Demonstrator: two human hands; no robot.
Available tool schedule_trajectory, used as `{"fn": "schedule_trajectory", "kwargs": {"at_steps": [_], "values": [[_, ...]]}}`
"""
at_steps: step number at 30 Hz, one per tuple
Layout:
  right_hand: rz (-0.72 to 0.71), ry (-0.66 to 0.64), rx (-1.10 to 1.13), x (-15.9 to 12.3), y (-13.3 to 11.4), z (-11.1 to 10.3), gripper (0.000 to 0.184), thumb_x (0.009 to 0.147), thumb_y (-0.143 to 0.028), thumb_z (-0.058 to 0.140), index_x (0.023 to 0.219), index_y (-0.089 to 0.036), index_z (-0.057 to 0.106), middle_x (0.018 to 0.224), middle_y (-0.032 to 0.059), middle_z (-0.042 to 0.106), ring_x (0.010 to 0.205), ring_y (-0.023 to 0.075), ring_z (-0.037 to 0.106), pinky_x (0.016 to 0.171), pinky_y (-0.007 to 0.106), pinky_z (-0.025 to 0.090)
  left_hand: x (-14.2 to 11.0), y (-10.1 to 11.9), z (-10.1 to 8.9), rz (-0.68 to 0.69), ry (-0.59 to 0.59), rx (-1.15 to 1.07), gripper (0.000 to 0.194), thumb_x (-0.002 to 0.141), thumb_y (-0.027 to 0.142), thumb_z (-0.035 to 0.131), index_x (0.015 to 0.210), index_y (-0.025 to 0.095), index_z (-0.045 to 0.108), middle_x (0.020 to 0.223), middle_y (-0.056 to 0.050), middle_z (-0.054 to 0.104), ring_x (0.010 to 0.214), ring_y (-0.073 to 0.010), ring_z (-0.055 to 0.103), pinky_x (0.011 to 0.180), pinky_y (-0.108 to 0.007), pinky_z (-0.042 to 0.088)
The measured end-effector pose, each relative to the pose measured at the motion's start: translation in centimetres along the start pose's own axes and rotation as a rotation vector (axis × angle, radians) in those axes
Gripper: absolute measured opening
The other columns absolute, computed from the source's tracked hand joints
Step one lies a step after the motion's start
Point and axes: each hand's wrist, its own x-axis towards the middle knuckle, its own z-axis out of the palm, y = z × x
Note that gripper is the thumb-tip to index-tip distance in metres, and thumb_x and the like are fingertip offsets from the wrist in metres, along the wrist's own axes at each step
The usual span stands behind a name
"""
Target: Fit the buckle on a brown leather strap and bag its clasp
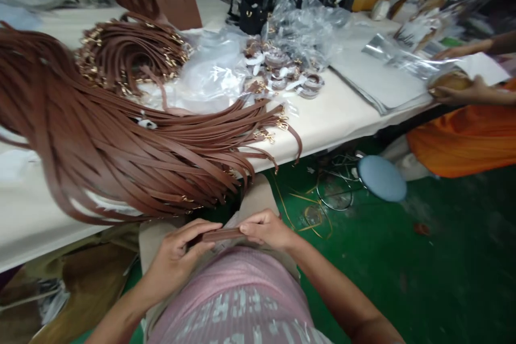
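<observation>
Brown straps [113, 140] heap along the worktop's [330, 113] front edge, cut off at far left. Your left hand [181, 252] curls round one end of a brown strip [221, 234], held just off that edge; your fingers hide both ends. Your right hand [266, 228] pinches the other. Rightmost, a partly cut-off co-worker's hand [478, 91] grips a blurred tan item [451, 80].

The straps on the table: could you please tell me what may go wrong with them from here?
Some straps hang over the edge of the table, so they might slide to the floor. Many cross one another, so pulling one could tangle others. Gold clasps lie among the strap ends and might snag or scratch them.
</observation>
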Motion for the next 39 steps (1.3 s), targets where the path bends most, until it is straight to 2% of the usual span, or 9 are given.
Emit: {"fn": "schedule_trajectory", "kwargs": {"at_steps": [6, 12, 16, 18, 21, 26, 29, 33, 39], "values": [[0.088, -0.019, 0.246, 0.4, 0.3, 0.2, 0.055, 0.063, -0.059, 0.082, 0.084, -0.01, 0.066, 0.045, -0.011, 0.035, 0.041, 0.0025, 0.02, 0.042, 0.021, 0.009, -0.1, -1.2, 0.0, 0.076, 0.085, 0.102, 0.028, 0.082, 0.044, 0.071, 0.108, 0.034, 0.076, 0.107, 0.002, 0.076, 0.098, -0.0183, 0.07, 0.088, -0.02, 0.054], [-0.119, -0.158, -0.248, -0.6, -0.6, -0.2, 0.044, 0.091, -0.051, 0.06, 0.112, -0.014, 0.067, 0.07, -0.0028, 0.056, 0.06, 0.0066, 0.05, 0.058, 0.018, 0.039, 0.5, -1.6, 0.0, 0.043, 0.011, 0.083, 0.027, 0.086, 0.044, 0.065, 0.108, 0.031, 0.075, 0.108, -0.001, 0.074, 0.095, -0.0181, 0.07, 0.083, -0.022, 0.057], [-0.337, -0.154, -0.481, -0.7, -1.3, 0.5, 0.041, 0.09, -0.044, 0.063, 0.122, -0.018, 0.065, 0.095, 0.0017, 0.066, 0.084, 0.0112, 0.058, 0.078, 0.021, 0.043, 1.2, -0.5, 0.6, 0.098, -0.041, 0.098, 0.022, 0.087, 0.039, 0.066, 0.106, 0.031, 0.074, 0.104, 0.0, 0.075, 0.094, -0.0139, 0.07, 0.083, -0.015, 0.054], [-0.379, -0.138, -0.488, -0.4, -1.3, 0.8, 0.044, 0.084, -0.046, 0.07, 0.117, -0.017, 0.069, 0.096, 0.001, 0.067, 0.083, 0.0114, 0.058, 0.078, 0.02, 0.042, 1.3, 0.0, 0.9, 0.117, -0.063, 0.108, 0.023, 0.087, 0.038, 0.067, 0.108, 0.031, 0.073, 0.102, 0.001, 0.074, 0.094, -0.012, 0.07, 0.083, -0.012, 0.052], [-0.346, -0.184, -0.392, -0.3, -1.0, 0.7, 0.057, 0.073, -0.05, 0.079, 0.117, -0.015, 0.07, 0.087, -0.0003, 0.066, 0.078, 0.0111, 0.055, 0.072, 0.019, 0.042, 1.4, 0.2, 0.8, 0.119, -0.09, 0.102, 0.024, 0.087, 0.037, 0.069, 0.11, 0.032, 0.073, 0.104, 0.001, 0.074, 0.095, -0.0116, 0.07, 0.082, -0.011, 0.052], [-0.282, -0.186, -0.205, -0.4, -0.1, 0.1, 0.062, 0.068, -0.047, 0.083, 0.121, -0.017, 0.07, 0.102, 0.0043, 0.07, 0.089, 0.0142, 0.06, 0.088, 0.024, 0.047, 1.5, -0.3, 0.6, 0.096, -0.134, 0.085, 0.024, 0.087, 0.038, 0.068, 0.111, 0.034, 0.073, 0.105, 0.002, 0.075, 0.094, -0.0108, 0.07, 0.081, -0.01, 0.052], [-0.176, -0.104, -0.058, -0.2, 1.2, -0.2, 0.06, 0.066, -0.046, 0.084, 0.116, -0.015, 0.073, 0.088, 0.0029, 0.069, 0.074, 0.01, 0.058, 0.072, 0.021, 0.048, 1.5, -0.6, 0.8, 0.105, -0.108, 0.096, 0.022, 0.085, 0.039, 0.07, 0.106, 0.034, 0.074, 0.103, 0.003, 0.075, 0.094, -0.0107, 0.07, 0.082, -0.01, 0.051], [0.014, -0.121, 0.112, -0.3, 1.9, -0.4, 0.065, 0.071, -0.048, 0.081, 0.124, -0.012, 0.068, 0.054, -0.0074, 0.045, 0.045, 0.0023, 0.033, 0.042, 0.017, 0.023, 1.4, -0.7, 1.0, 0.115, -0.046, 0.089, 0.017, 0.081, 0.041, 0.073, 0.095, 0.032, 0.076, 0.1, 0.003, 0.076, 0.091, -0.0116, 0.071, 0.083, -0.011, 0.053], [0.088, -0.122, 0.132, -0.7, 0.7, -1.0, 0.069, 0.073, -0.058, 0.076, 0.119, -0.007, 0.069, 0.051, -0.0097, 0.035, 0.046, 0.0023, 0.025, 0.042, 0.019, 0.015, 1.3, -1.0, 0.5, 0.048, -0.06, 0.068, 0.026, 0.085, 0.044, 0.07, 0.109, 0.034, 0.074, 0.103, 0.002, 0.075, 0.089, -0.0128, 0.072, 0.082, -0.016, 0.056]]}}
